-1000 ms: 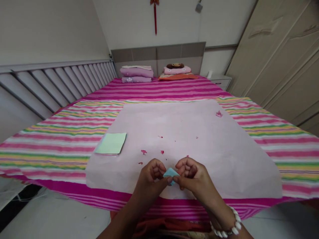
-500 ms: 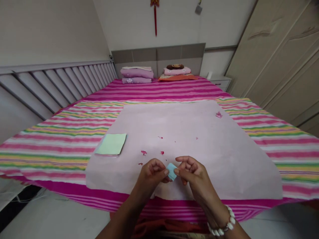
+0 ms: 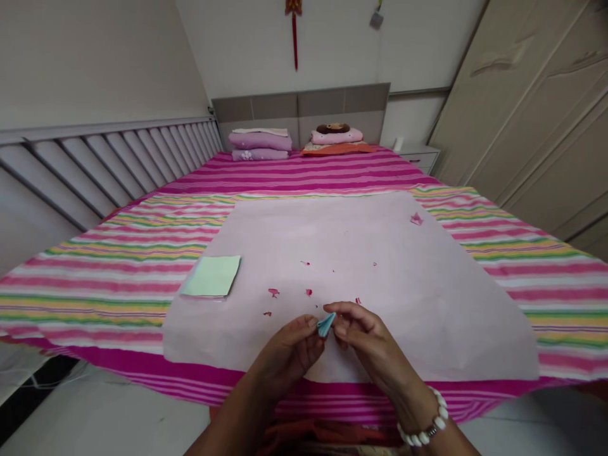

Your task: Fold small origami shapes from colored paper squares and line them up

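Note:
A small piece of folded light-blue paper (image 3: 325,325) is held between my two hands, low in the middle of the view. It stands tilted, with its layered edges showing. My left hand (image 3: 297,345) pinches its left side with thumb and fingers. At its right edge my right hand (image 3: 363,329) closes thumb and fingers on it, a white bead bracelet (image 3: 424,425) round the wrist. Both hands hover over a pale sheet (image 3: 427,304). Small red paper scraps (image 3: 273,292) lie on the sheet beyond my hands.
A stack of square paper (image 3: 212,276), light green on top, lies at the sheet's left. A folded pink paper piece (image 3: 417,218) sits at its far right. Striped bedding (image 3: 104,272) surrounds the sheet. Folded blankets (image 3: 260,140) rest by the headboard (image 3: 270,104).
The blue paper has turned from facing me flat to showing its narrow, layered edge. My fingers have shifted round it. A red scrap beyond my right hand now shows.

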Demonstrator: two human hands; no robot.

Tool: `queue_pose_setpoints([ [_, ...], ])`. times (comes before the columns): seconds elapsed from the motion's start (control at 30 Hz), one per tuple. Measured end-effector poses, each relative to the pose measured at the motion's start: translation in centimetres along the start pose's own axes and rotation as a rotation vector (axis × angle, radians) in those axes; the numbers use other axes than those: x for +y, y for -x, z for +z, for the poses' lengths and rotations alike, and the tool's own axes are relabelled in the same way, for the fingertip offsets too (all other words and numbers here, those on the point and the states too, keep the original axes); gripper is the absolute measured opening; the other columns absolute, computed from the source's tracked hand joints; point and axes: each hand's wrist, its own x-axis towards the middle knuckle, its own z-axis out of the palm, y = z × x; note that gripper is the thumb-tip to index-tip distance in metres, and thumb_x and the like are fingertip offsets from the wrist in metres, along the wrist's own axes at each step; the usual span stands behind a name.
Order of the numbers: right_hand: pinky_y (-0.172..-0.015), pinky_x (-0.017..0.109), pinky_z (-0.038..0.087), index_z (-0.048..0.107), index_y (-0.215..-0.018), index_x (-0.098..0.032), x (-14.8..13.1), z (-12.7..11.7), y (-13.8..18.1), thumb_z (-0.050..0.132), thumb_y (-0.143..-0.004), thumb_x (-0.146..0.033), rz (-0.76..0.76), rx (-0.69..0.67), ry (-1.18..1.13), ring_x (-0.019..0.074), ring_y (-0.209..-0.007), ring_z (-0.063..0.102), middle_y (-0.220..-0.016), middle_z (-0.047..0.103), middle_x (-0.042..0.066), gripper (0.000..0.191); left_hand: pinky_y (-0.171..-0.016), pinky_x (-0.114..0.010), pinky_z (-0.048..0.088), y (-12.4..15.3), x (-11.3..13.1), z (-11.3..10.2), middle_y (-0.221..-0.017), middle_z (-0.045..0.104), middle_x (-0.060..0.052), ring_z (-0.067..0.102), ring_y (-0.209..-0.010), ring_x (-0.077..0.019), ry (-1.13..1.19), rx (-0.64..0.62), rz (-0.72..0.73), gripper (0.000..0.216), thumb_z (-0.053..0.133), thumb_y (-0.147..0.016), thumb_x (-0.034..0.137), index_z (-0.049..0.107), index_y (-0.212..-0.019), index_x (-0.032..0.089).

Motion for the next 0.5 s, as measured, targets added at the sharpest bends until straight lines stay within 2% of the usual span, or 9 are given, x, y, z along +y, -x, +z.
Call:
queue_pose_setpoints([
  [0.13, -0.059, 0.023, 0.040, 0.069, -0.075, -0.021, -0.1, -0.3, -0.3, 0.075, -0.073, -0.027, -0.037, -0.030, 0.085, 0.0111, -0.061, 0.048, -0.068, 0.057, -0.002, 0.009, -0.065, -0.017, 0.049, -0.1, -0.4, 0.3, -0.076, 0.068, -0.002, 0.064, -0.068, -0.0085, -0.078, -0.024, -0.056, 0.023, 0.078, -0.067, 0.025, 0.069, -0.084, 0.013],
  [0.2, -0.064, 0.023, 0.042, 0.067, -0.067, -0.019, -0.3, -0.5, -0.5, 0.075, -0.072, -0.026, -0.057, -0.015, 0.122, 0.0116, -0.069, 0.051, -0.078, 0.058, -0.001, 0.012, -0.067, -0.020, 0.046, -0.2, -0.2, 0.4, -0.079, 0.069, -0.002, 0.063, -0.072, -0.0110, -0.194, 0.001, 0.012, 0.021, 0.076, -0.070, 0.028, 0.068, -0.084, 0.015],
  [0.27, -0.065, 0.023, 0.042, 0.066, -0.068, -0.018, -0.6, -0.7, -0.6, 0.074, -0.074, -0.026, -0.017, -0.035, 0.127, 0.0122, -0.072, 0.053, -0.082, 0.060, 0.000, 0.013, -0.069, -0.023, 0.044, -0.2, 0.1, 0.5, -0.078, 0.068, -0.003, 0.061, -0.075, -0.0134, -0.302, -0.006, 0.117, 0.022, 0.071, -0.073, 0.035, 0.067, -0.082, 0.014],
  [0.37, -0.060, 0.025, 0.044, 0.064, -0.073, -0.017, -1.0, -1.0, -0.6, 0.070, -0.077, -0.031, 0.101, -0.123, 0.113, 0.0128, -0.063, 0.058, -0.073, 0.064, 0.001, 0.016, -0.063, -0.025, 0.041, -0.2, 0.6, 0.4, -0.070, 0.065, -0.003, 0.057, -0.069, -0.0141, -0.485, -0.039, 0.195, 0.030, 0.063, -0.078, 0.044, 0.067, -0.080, 0.014],
  [0.43, -0.057, 0.026, 0.045, 0.062, -0.073, -0.016, -1.0, -1.0, -0.6, 0.069, -0.077, -0.034, 0.133, -0.150, 0.123, 0.0132, -0.057, 0.059, -0.068, 0.066, 0.001, 0.019, -0.057, -0.022, 0.037, -0.2, 0.8, 0.3, -0.064, 0.062, 0.000, 0.053, -0.062, -0.0113, -0.616, -0.022, 0.225, 0.026, 0.069, -0.075, 0.039, 0.067, -0.077, 0.014],
  [0.5, -0.057, 0.026, 0.046, 0.061, -0.073, -0.016, -0.9, -0.8, -0.6, 0.074, -0.074, -0.033, 0.125, -0.128, 0.132, 0.0133, -0.056, 0.061, -0.065, 0.067, 0.001, 0.021, -0.055, -0.021, 0.037, -0.2, 0.8, 0.3, -0.062, 0.061, 0.001, 0.052, -0.059, -0.0093, -0.641, 0.012, 0.254, 0.022, 0.074, -0.070, 0.033, 0.068, -0.075, 0.014],
])
